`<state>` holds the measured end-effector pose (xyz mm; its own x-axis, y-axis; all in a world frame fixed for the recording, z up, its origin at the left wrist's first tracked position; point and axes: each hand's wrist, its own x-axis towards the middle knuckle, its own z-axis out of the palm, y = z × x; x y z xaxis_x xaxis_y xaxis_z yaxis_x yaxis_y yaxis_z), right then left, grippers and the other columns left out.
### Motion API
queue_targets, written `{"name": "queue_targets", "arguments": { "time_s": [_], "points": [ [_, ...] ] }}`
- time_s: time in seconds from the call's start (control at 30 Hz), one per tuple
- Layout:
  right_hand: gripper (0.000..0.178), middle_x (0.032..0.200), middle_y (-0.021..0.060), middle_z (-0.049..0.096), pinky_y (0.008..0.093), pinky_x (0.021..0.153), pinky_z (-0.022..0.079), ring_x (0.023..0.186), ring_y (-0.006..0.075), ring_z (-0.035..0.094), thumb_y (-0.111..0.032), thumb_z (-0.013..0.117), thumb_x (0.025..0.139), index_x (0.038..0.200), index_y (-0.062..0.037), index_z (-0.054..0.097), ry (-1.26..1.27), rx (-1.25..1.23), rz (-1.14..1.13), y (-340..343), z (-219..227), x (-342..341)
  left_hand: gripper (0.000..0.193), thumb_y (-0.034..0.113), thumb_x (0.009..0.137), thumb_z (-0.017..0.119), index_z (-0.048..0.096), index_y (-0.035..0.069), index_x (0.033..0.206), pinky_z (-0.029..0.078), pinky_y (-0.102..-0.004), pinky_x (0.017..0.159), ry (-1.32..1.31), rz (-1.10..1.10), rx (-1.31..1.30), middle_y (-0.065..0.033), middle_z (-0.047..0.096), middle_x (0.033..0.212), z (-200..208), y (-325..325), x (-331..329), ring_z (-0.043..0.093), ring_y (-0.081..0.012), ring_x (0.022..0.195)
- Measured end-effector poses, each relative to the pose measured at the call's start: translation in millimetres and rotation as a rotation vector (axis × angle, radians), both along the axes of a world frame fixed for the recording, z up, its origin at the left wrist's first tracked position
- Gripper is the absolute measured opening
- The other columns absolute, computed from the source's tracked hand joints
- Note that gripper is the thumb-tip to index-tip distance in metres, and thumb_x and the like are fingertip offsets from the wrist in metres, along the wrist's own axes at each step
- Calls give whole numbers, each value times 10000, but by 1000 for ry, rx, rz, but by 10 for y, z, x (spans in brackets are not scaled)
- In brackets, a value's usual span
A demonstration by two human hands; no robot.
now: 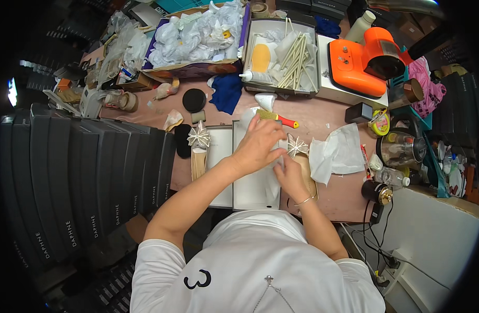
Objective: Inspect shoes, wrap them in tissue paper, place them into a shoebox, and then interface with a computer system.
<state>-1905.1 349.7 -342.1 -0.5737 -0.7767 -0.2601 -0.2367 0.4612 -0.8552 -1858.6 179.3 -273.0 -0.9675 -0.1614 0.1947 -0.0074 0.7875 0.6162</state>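
Shoe [306, 167] on the right lies just right of centre, partly under my right hand [291, 180], its long axis running up and down the frame and its bow end pointing to the top. Its mate, the left shoe [198, 166], lies left of centre along nearly the same line, bow end also up. My left hand [259, 145] hangs over the open box [242, 195] with fingers loosely bent and thumb apart; my right has its fingers curled, close to my left thumb. I cannot tell whether either one grips the thin paper near them.

Both bows are silvery, pleated and star-like, and the footbeds look smooth and beige. The box is pale inside, grey-edged and rectangular; a crumpled white sheet [334, 152] spreads right of the right shoe. Above my left hand lies a brush [277, 118] with yellowish bristles and a red handle.

Dull pink covers the worktable [338, 195]. Dark shoeboxes [93, 177] stand in a row at left; at the top, a carton [198, 68] brims with crinkled plastic beside a tray [281, 93] of pale sticks, and an orange machine [354, 62] sits at upper right.
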Motion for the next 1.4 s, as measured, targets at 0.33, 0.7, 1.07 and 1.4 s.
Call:
{"name": "queue_targets", "arguments": {
  "time_s": [0.33, 0.7, 1.07, 1.4],
  "points": [
    [253, 824, 78, 660, 281, 654, 469, 736, 118, 583, -122, 490, 885, 1024, 62, 593, -363, -52, -195, 741, -308, -166, 411, 196, 867, 634, 542, 13, 1223, 465, -314, 870, -251, 634, 1360, -152, 595, 1120, -945, 698, 976, 591, -199, 992],
    [366, 1156, 212, 578, 385, 900, 456, 1059, 363, 552, -98, 617, 815, 1167, -13, 564, 364, -132, -52, -54, -338, -834, 264, 90, 865, 613, 601, -37, 1096, 464, -266, 765, 54, 1019, 1013, -52, 642, 961, -440, -176, 2014, 603, -144, 876],
    [717, 1439, 216, 291, 578, 1017, 297, 1314, 463, 251, -284, 750, 715, 1344, -168, 426, 585, 472, 25, -213, -1153, -1270, 418, 65, 817, 625, 525, -22, 1214, 426, -395, 946, -119, 411, 265, -214, 547, 1164, -106, 457, 1344, 511, -363, 1112],
    [356, 1179, 225, 556, 392, 938, 440, 1118, 373, 517, -38, 517, 835, 1185, -63, 576, 724, 226, 19, 164, -1234, -1535, 388, 131, 773, 688, 553, 80, 1134, 475, -408, 797, -531, 310, -4, -164, 548, 1066, -1780, 154, 574, 540, -311, 997]
  ]
}}
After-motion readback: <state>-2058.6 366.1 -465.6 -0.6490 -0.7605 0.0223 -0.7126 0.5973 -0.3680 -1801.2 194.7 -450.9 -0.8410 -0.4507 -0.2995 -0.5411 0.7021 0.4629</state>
